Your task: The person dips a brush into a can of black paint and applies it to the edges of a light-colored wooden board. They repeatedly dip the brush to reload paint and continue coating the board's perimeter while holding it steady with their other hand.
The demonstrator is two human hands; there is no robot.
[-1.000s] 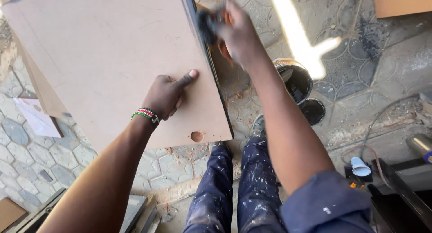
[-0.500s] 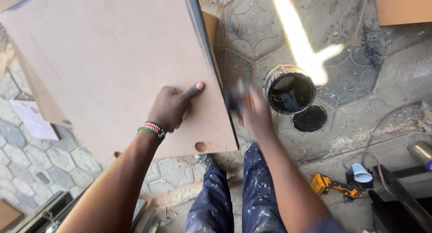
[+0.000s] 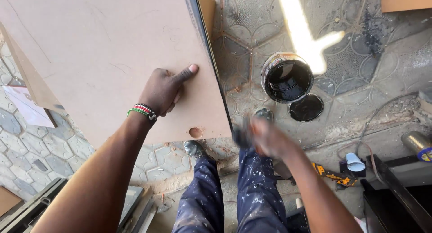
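Brown fibreboard panel [image 3: 103, 53] under left hand [image 3: 163, 90], fingers curled, thumb out, pressing flat. Right hand [image 3: 265, 136] blurred, gripping dark pad [image 3: 242, 135] at panel's black edge, near open paint tin [image 3: 288, 77].

Resting on the board [image 3: 103, 48], near its right edge: left hand [image 3: 163, 90], thumb pointing toward that edge. Sitting in the board's near right corner: hole [image 3: 195, 132]. Hovering just right of that corner, blurred: right hand [image 3: 265, 136]. Standing on the floor [image 3: 360, 80] right of the board: can [image 3: 287, 77], with lid [image 3: 306, 108] lying just beside it, nearer. Lying on the floor right of the legs [image 3: 229, 188]: tool [image 3: 335, 176].
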